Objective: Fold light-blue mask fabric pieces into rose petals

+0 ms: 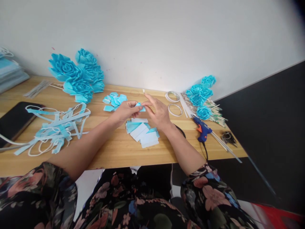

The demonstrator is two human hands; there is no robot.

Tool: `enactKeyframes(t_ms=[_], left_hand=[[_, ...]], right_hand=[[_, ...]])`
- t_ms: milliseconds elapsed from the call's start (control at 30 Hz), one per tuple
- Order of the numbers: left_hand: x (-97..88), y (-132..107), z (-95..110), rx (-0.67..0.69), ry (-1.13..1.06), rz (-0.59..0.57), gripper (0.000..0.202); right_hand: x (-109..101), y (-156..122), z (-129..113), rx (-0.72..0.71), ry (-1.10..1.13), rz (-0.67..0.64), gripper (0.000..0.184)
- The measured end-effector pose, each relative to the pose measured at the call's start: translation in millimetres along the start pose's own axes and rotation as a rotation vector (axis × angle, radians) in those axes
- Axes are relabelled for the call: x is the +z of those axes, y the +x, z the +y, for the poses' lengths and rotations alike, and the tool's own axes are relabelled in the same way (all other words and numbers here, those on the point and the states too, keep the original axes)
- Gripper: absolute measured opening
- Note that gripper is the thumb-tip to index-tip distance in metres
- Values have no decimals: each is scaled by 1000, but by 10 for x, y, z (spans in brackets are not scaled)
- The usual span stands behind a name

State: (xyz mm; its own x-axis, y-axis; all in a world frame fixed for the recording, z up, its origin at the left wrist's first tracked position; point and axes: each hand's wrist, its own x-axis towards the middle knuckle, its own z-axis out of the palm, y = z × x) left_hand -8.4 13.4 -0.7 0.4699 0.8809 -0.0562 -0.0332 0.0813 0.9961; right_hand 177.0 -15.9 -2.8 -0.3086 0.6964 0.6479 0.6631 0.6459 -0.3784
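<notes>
A small light-blue fabric piece (138, 104) is pinched between both hands above the middle of the table. My left hand (127, 111) grips its left side with thumb and fingers. On the opposite side, my right hand (157, 111) holds the edge between thumb and finger, and a bit of white tape appears on one raised fingertip. Just below the hands lie flat blue and white fabric rectangles (143, 132), loosely stacked. Beside my left hand, a pile of cut blue petals (115, 100) rests on the wood.
Blue fabric roses (78, 76) stand back left; more roses (201, 92) lie right on wrapped stems. Cut mask straps (59, 127) and a black phone (17, 119) lie left. Tape rolls (175, 109), a blue glue gun (202, 128) and sticks (224, 144) are right. A wall (152, 41) rises behind.
</notes>
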Motion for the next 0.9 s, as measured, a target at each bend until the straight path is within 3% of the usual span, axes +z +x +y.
enactKeyframes(t_ms=[400, 533, 900], left_hand=[[-36, 48, -102, 24, -92, 11, 39], [-18, 34, -87, 24, -117, 17, 39], [12, 23, -36, 45, -50, 70, 33]], right_hand=[[22, -5, 44, -75, -42, 42, 52], [22, -8, 1, 21, 15, 14, 52], [55, 4, -43, 358, 459, 49, 59]])
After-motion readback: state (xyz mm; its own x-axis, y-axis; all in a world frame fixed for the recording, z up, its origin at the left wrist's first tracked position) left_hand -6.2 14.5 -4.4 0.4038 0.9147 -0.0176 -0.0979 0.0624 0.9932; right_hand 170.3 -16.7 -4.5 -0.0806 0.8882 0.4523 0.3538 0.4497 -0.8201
